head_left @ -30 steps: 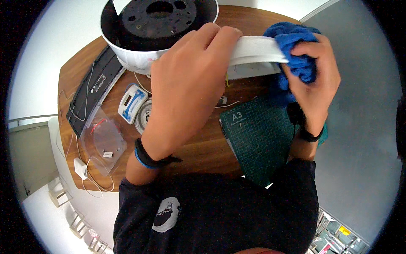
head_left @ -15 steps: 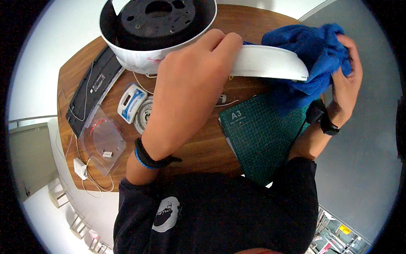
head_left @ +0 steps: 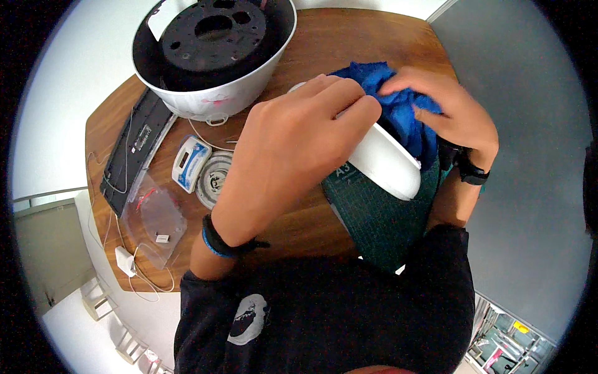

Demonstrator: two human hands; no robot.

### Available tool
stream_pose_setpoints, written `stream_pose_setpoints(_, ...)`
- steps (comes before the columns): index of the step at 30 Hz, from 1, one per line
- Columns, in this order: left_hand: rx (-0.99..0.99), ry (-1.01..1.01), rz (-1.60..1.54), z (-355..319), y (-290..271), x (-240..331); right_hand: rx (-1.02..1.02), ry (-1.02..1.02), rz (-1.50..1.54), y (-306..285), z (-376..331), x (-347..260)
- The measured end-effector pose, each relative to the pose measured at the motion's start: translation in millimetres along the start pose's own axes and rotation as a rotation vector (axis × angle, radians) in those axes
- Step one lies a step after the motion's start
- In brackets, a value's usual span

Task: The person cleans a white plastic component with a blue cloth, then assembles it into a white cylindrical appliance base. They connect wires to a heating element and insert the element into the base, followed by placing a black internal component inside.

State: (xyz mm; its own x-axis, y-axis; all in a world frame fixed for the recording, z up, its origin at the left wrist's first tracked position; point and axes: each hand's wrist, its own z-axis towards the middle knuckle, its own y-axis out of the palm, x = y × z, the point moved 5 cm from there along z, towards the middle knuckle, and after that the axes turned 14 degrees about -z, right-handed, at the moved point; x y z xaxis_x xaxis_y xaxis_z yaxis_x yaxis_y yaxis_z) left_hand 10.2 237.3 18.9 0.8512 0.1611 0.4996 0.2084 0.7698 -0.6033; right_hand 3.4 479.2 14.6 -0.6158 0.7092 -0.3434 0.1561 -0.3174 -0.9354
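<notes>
My left hand [head_left: 299, 134] is closed round a long, curved white plastic piece [head_left: 389, 168], which slants over the table with its rounded end toward me. The fingertips are hidden behind the knuckles. In my right hand [head_left: 461, 115] is a bunched blue cloth [head_left: 408, 128], gripped between thumb and fingers and lying against the far side of the white piece. Below both, a dark green cutting mat [head_left: 386, 227] lies at the table's right side.
A white bowl-shaped housing [head_left: 249, 90] with a black inside stands at the far left of the wooden table [head_left: 349, 37]. Nearer lie a black curved panel [head_left: 140, 146], a white-and-blue case [head_left: 180, 177], a round coil [head_left: 215, 181], a clear plastic bag [head_left: 165, 215] and a white adapter [head_left: 124, 260].
My right hand has brought the cloth left and inward onto the white piece. The piece has turned, its rounded end swinging toward me. The view has shifted slightly.
</notes>
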Motion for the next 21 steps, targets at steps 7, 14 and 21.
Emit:
stream_pose_setpoints(7,0.023,-0.012,0.045,-0.3,-0.3,-4.1,0.011,-0.100,0.153,10.5,8.8,-14.2)
stream_pose_setpoints(14,0.089,-0.050,0.093,-2.3,-7.0,-10.3,-0.199,-0.012,-0.048,23.5,-12.2,36.9)
stream_pose_setpoints(21,0.146,-0.120,0.069,-4.2,-3.3,-21.0,0.285,0.485,-0.630,-15.1,-40.0,56.7)
